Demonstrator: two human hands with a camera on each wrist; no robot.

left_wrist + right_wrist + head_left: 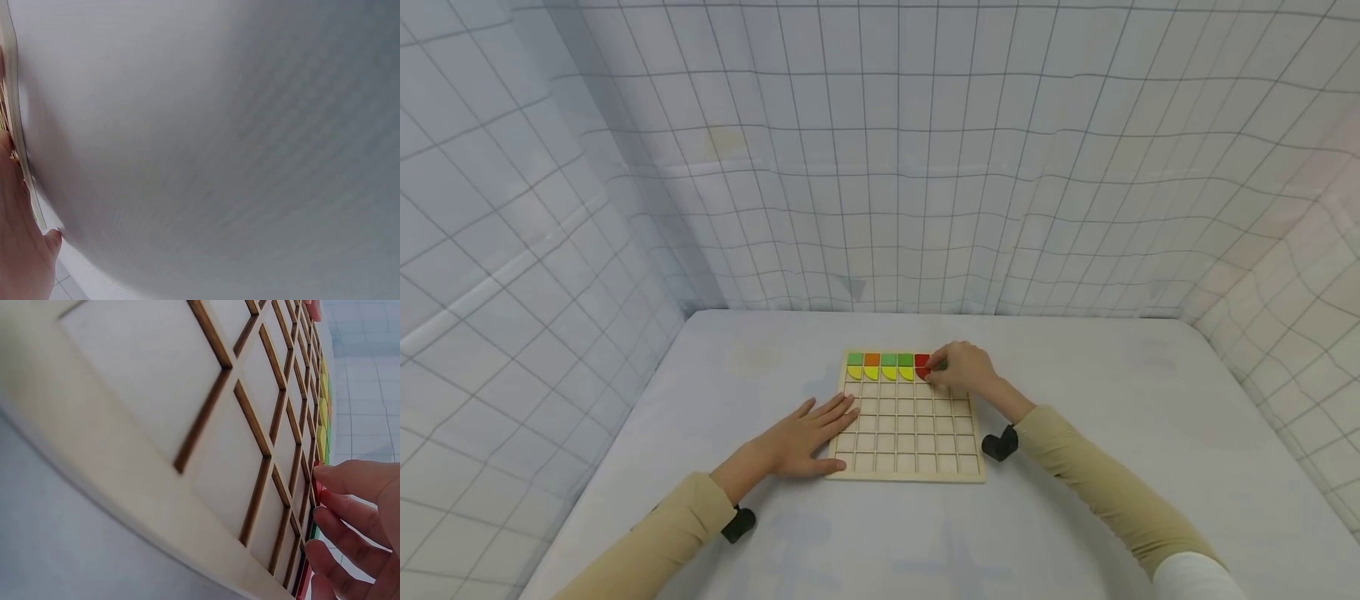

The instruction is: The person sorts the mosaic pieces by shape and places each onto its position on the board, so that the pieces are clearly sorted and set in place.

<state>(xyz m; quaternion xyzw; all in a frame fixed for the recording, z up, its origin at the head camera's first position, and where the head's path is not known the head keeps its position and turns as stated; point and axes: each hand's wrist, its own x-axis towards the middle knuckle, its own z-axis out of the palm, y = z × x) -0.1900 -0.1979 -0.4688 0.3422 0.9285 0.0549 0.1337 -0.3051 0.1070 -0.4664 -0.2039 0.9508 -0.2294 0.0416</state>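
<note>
A wooden grid board lies on the table, its far row filled with green, orange and red square tiles. In the second row stand several yellow quarter-circle tiles. At that row's fifth cell my right hand pinches a red quarter-circle tile. The right wrist view shows the thumb and fingertips close about the red tile, partly covering it. My left hand rests flat, fingers spread, on the board's left edge. Only part of the left hand shows in the left wrist view.
The board lies on a white-covered table. White sheets with a dark grid pattern hang behind it and along both sides. A dark wrist device is by the right wrist, another device by the left.
</note>
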